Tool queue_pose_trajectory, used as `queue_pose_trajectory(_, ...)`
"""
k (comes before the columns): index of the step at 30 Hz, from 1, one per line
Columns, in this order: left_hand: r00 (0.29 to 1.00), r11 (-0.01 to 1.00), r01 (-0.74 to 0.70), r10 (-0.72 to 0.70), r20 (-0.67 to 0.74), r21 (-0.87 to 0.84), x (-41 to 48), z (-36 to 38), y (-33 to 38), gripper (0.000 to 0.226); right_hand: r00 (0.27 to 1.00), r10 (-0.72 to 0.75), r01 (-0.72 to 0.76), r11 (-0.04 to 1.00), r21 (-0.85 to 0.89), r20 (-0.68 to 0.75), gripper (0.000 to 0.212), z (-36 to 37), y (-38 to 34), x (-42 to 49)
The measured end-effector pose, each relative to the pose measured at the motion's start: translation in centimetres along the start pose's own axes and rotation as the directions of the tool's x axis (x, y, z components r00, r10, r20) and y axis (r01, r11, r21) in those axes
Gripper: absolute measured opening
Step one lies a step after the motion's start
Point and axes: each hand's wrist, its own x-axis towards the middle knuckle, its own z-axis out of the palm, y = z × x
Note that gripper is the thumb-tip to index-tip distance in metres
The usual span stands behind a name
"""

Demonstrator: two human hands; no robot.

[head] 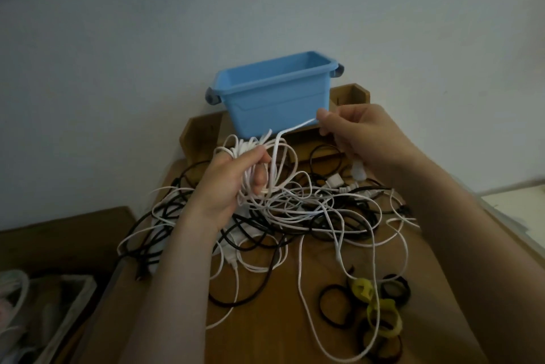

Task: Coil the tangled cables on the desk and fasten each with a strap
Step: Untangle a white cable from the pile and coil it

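Observation:
A tangle of white and black cables (295, 216) lies across the wooden desk (265, 334). My left hand (230, 183) grips a bunch of white cable loops (253, 157) above the pile. My right hand (356, 133) pinches a white cable strand (298, 127) that runs taut from the bunch up to its fingertips. Several black and yellow straps (371, 307) lie curled on the desk at the front right, with a white cable draped over them.
A blue plastic bin (274, 95) stands at the back of the desk against the wall. Wooden desk corners (200, 133) rise beside it. A grey basket (44, 319) with items sits low at the left. A white plug (333, 180) lies among the cables.

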Motion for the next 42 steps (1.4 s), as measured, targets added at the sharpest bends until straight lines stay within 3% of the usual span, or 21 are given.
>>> queue_pose_trajectory(3, 0.995, 0.988, -0.007, -0.008, -0.096, -0.157, 0.8, -0.8, -0.2, 0.027, 0.995, -0.099, 0.090, 0.904, -0.418, 0.000, 0.030, -1.4, 0.4, 0.4)
queue_pose_trajectory(7, 0.963, 0.951, -0.030, -0.055, -0.265, -0.307, 1.3, -1.6, -0.6, 0.026, 0.990, -0.128, 0.128, 0.653, -0.746, 0.058, 0.019, -2.0, 1.6, 1.1)
queue_pose_trajectory(10, 0.921, 0.903, -0.136, -0.037, -0.389, -0.408, 1.7, -2.2, -0.5, 0.025, 0.987, -0.158, 0.121, 0.547, -0.828, 0.040, 0.013, -2.2, 3.0, 1.7)
queue_pose_trajectory(13, 0.880, 0.849, -0.232, -0.024, -0.474, -0.474, 1.6, -3.1, -0.1, 0.021, 0.993, -0.096, 0.114, 0.542, -0.833, 0.074, 0.019, -2.4, 3.7, 2.1)
queue_pose_trajectory(16, 0.879, 0.854, -0.230, -0.023, -0.476, -0.467, 1.4, -3.6, -0.1, 0.021, 0.996, -0.035, 0.088, 0.522, -0.848, 0.081, 0.019, -2.4, 4.4, 2.3)
queue_pose_trajectory(20, 0.901, 0.914, -0.176, 0.000, -0.434, -0.366, 1.2, -3.2, 0.1, 0.024, 0.989, -0.129, -0.005, 0.454, -0.891, -0.071, 0.017, -1.7, 4.9, 2.3)
queue_pose_trajectory(21, 0.911, 0.936, -0.160, 0.018, -0.411, -0.314, 1.1, -3.1, 0.1, 0.025, 0.981, -0.148, -0.033, 0.497, -0.867, -0.123, 0.018, -1.4, 4.7, 2.2)
queue_pose_trajectory(23, 0.928, 0.967, -0.155, 0.071, -0.367, -0.204, 0.9, -2.8, 0.1, 0.025, 0.969, -0.116, -0.067, 0.722, -0.688, -0.217, 0.019, -0.8, 4.2, 1.9)
queue_pose_trajectory(25, 0.931, 0.984, -0.155, 0.115, -0.346, -0.089, 0.7, -2.4, 0.2, 0.025, 0.963, 0.039, -0.107, 0.963, -0.249, -0.267, 0.016, -0.2, 3.6, 1.3)
queue_pose_trajectory(26, 0.931, 0.988, -0.151, 0.131, -0.340, -0.034, 0.6, -2.0, 0.3, 0.024, 0.959, 0.116, -0.129, 0.991, -0.033, -0.259, 0.014, 0.1, 3.1, 1.1)
queue_pose_trajectory(28, 0.932, 0.989, -0.144, 0.151, -0.330, 0.046, 0.4, -1.2, 0.4, 0.024, 0.955, 0.198, -0.155, 0.968, 0.197, -0.222, 0.012, 0.5, 2.3, 0.8)
queue_pose_trajectory(32, 0.941, 0.990, -0.124, 0.141, -0.309, 0.074, 0.3, -0.1, 0.4, 0.024, 0.968, 0.214, -0.152, 0.917, 0.368, -0.133, 0.014, 0.6, 1.6, 0.6)
queue_pose_trajectory(34, 0.940, 0.991, -0.121, 0.134, -0.315, 0.063, 0.5, -0.1, 0.2, 0.025, 0.978, 0.207, -0.186, 0.853, 0.487, 0.011, 0.015, 0.0, 1.4, 0.9)
queue_pose_trajectory(35, 0.936, 0.992, -0.119, 0.128, -0.327, 0.050, 0.6, -0.3, 0.0, 0.025, 0.972, 0.200, -0.231, 0.770, 0.594, 0.119, 0.016, -0.4, 1.5, 1.1)
queue_pose_trajectory(37, 0.920, 0.994, -0.108, 0.104, -0.377, 0.011, 0.9, -0.9, -0.3, 0.025, 0.932, 0.144, -0.352, 0.573, 0.740, 0.331, 0.025, -1.2, 1.4, 1.4)
queue_pose_trajectory(38, 0.908, 0.995, -0.098, 0.085, -0.410, -0.009, 1.0, -1.2, -0.4, 0.025, 0.908, 0.089, -0.391, 0.530, 0.753, 0.409, 0.033, -1.5, 1.6, 1.5)
queue_pose_trajectory(42, 0.837, 0.996, -0.049, 0.000, -0.548, -0.075, 1.5, -2.5, -0.9, 0.023, 0.736, -0.134, -0.517, 0.522, 0.678, 0.664, 0.037, -1.7, 2.4, 2.0)
